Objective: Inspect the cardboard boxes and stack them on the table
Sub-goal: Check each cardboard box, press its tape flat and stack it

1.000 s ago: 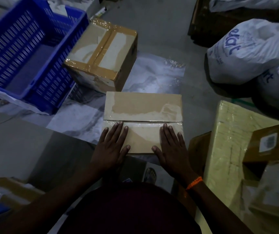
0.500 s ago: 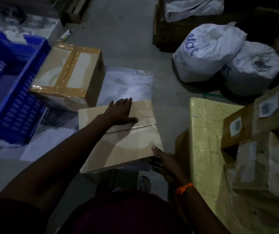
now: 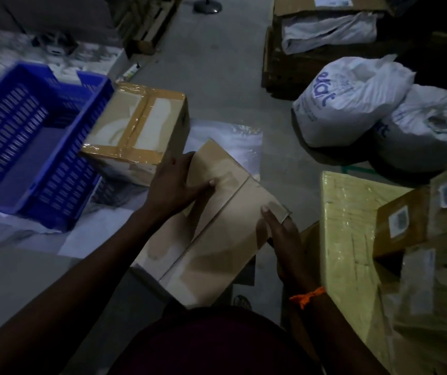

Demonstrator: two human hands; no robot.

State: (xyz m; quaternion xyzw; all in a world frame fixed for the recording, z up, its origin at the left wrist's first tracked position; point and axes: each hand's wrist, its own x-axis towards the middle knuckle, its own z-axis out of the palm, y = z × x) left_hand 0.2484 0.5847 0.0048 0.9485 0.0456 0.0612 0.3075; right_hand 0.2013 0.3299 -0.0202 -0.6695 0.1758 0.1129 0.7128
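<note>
Head view: left hand [image 3: 175, 182] has its thumb flat on the top face and its fingers curled over the far-left edge, grasping the flat cardboard box [image 3: 217, 239]. Right hand [image 3: 284, 242] has its thumb on top and its other fingers tucked under the right corner, so it pinches the same box. An orange wristband [image 3: 308, 295] is on the right wrist. The box is turned diagonally, with the seam between the flaps running near to far. It is close in front of the person's torso. Can't tell if its underside rests on anything.

A taped brown box [image 3: 135, 131] sits just far-left of the held box, with the left hand near its corner. A blue slotted crate [image 3: 27, 147] is left of that, touching it. A yellow wrapped parcel [image 3: 346, 234] is near right, with labelled small boxes [image 3: 400, 220] on its right side. Two white sacks [image 3: 352, 104] are on the floor at far right.
</note>
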